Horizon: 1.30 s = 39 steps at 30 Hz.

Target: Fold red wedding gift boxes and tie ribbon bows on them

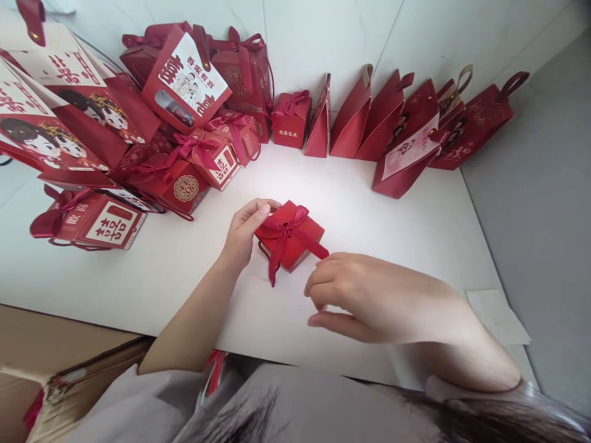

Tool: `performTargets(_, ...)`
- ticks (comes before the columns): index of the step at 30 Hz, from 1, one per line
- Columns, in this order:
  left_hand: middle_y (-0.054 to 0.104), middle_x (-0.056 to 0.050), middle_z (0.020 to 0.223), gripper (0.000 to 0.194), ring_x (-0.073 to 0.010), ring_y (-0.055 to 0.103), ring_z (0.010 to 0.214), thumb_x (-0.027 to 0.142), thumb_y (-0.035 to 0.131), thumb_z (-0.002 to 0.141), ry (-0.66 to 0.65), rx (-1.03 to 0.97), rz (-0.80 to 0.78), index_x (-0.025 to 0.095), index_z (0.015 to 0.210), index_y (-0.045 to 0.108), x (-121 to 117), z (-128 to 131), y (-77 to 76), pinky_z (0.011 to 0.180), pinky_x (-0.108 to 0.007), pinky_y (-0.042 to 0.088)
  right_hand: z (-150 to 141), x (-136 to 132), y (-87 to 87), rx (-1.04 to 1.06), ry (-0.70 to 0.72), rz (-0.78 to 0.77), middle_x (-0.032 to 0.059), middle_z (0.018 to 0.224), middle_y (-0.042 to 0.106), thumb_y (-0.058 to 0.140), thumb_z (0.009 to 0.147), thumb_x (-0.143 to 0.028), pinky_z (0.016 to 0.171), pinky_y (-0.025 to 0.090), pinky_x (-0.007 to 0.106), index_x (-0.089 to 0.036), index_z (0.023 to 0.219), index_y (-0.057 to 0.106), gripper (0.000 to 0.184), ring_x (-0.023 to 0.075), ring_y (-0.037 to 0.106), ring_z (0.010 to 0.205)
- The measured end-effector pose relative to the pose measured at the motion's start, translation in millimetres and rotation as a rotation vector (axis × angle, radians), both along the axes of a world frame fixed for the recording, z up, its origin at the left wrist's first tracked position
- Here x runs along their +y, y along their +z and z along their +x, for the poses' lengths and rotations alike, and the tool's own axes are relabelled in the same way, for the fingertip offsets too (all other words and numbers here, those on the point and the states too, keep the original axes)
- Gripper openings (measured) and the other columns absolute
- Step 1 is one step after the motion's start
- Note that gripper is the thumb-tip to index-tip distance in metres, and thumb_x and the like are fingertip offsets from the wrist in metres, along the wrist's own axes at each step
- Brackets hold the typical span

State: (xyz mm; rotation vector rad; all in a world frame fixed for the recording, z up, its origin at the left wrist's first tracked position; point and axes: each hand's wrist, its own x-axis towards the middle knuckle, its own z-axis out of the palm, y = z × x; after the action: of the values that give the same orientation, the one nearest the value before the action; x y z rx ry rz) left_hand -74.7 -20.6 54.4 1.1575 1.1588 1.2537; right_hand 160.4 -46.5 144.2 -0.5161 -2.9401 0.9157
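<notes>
A small red gift box (pixel 295 212) sits on the white table in front of me, its top tied with a dark red satin ribbon bow (pixel 287 229). One ribbon tail hangs down its near side; the other stretches toward my right hand. My left hand (pixel 247 227) grips the box at its left corner, thumb on top and fingers behind. Just right of the box, my right hand (pixel 355 295) hovers with curved fingers and the thumb apart from them. The ribbon tail's end meets its knuckles, and nothing shows between thumb and fingers. A dark red cord loop hangs at the box's left side.
Several red boxes with bows (pixel 173 184) and tall printed bags (pixel 50 117) crowd the left. Along the back wall stand a small bowed box (pixel 292 123) and several pointed red bags (pixel 353 117). White paper (pixel 498 314) lies at right; a cardboard box (pixel 69 344) is lower left.
</notes>
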Motion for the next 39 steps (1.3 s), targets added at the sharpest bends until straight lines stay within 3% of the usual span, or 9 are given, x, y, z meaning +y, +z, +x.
performTargets(4, 0.065, -0.006, 0.114, 0.029, -0.0200, 0.061, 0.102, 0.044, 0.072, 0.081, -0.009, 0.022, 0.028, 0.020, 0.091, 0.059, 0, -2, 1.4, 0.088, -0.031, 0.050, 9, 9, 3.2, -0.017, -0.140, 0.087, 0.0024, 0.072, 0.063, 0.054, 0.099, -0.032, 0.065, 0.041, 0.032, -0.020, 0.072, 0.059, 0.030, 0.0158, 0.054, 0.063)
performTargets(11, 0.062, -0.007, 0.121, 0.042, -0.0204, 0.063, 0.101, 0.039, 0.079, 0.076, -0.127, 0.166, -0.029, 0.021, 0.107, 0.057, -8, 4, 1.9, 0.088, -0.032, 0.053, 14, 23, -1.6, -0.076, -0.419, 0.163, 0.0019, 0.069, 0.062, 0.048, 0.099, -0.029, 0.055, 0.030, 0.031, -0.021, 0.076, 0.059, 0.026, 0.0154, 0.050, 0.056)
performTargets(16, 0.061, -0.007, 0.125, 0.039, -0.0199, 0.064, 0.100, 0.035, 0.078, 0.077, -0.248, 0.156, -0.054, 0.022, 0.106, 0.056, -9, 4, 5.5, 0.081, -0.030, 0.054, 10, 37, -13.9, 0.008, -0.592, 0.044, 0.0051, 0.091, 0.071, 0.045, 0.101, -0.032, 0.064, 0.040, 0.032, -0.023, 0.111, 0.060, 0.021, 0.0204, 0.062, 0.073)
performTargets(18, 0.061, -0.007, 0.126, 0.037, -0.0203, 0.065, 0.100, 0.034, 0.077, 0.078, -0.308, 0.145, -0.042, 0.022, 0.105, 0.056, -9, 4, 6.6, 0.082, -0.031, 0.054, 7, 44, -20.9, 0.107, -0.577, -0.028, 0.0066, 0.105, 0.070, 0.041, 0.102, -0.033, 0.073, 0.045, 0.033, -0.023, 0.115, 0.058, 0.024, 0.0216, 0.064, 0.086)
performTargets(21, 0.060, -0.008, 0.128, 0.026, -0.0230, 0.063, 0.107, 0.033, 0.075, 0.080, -0.372, 0.198, 0.009, 0.020, 0.096, 0.060, -9, 4, 6.9, 0.089, -0.034, 0.053, 3, 53, -29.9, 0.227, -0.502, -0.169, 0.0076, 0.114, 0.066, 0.038, 0.104, -0.035, 0.087, 0.047, 0.035, -0.022, 0.098, 0.062, 0.028, 0.0222, 0.062, 0.104)
performTargets(26, 0.058, -0.008, 0.129, 0.015, -0.0254, 0.061, 0.114, 0.034, 0.073, 0.081, -0.367, 0.346, 0.089, 0.020, 0.085, 0.068, -7, 2, 6.1, 0.100, -0.039, 0.048, -3, 58, -40.7, 0.232, -0.523, -0.301, 0.0079, 0.134, 0.058, 0.044, 0.101, -0.045, 0.104, 0.041, 0.041, -0.021, 0.087, 0.062, 0.033, 0.0250, 0.052, 0.128)
performTargets(32, 0.058, -0.008, 0.129, 0.014, -0.0255, 0.061, 0.115, 0.033, 0.072, 0.081, -0.371, 0.347, 0.082, 0.020, 0.084, 0.070, -8, 2, 6.6, 0.102, -0.040, 0.048, -4, 61, -47.5, 0.182, -0.510, -0.396, 0.0064, 0.137, 0.056, 0.049, 0.098, -0.049, 0.101, 0.044, 0.042, -0.021, 0.086, 0.066, 0.035, 0.0258, 0.055, 0.123)
performTargets(39, 0.057, -0.008, 0.129, 0.013, -0.0244, 0.060, 0.117, 0.030, 0.070, 0.082, -0.358, 0.402, 0.077, 0.018, 0.083, 0.068, -9, 4, 8.5, 0.102, -0.038, 0.049, -8, 63, -49.9, 0.224, -0.484, -0.443, 0.0062, 0.142, 0.054, 0.058, 0.095, -0.035, 0.107, 0.040, 0.043, -0.022, 0.086, 0.071, 0.020, 0.0258, 0.048, 0.135)
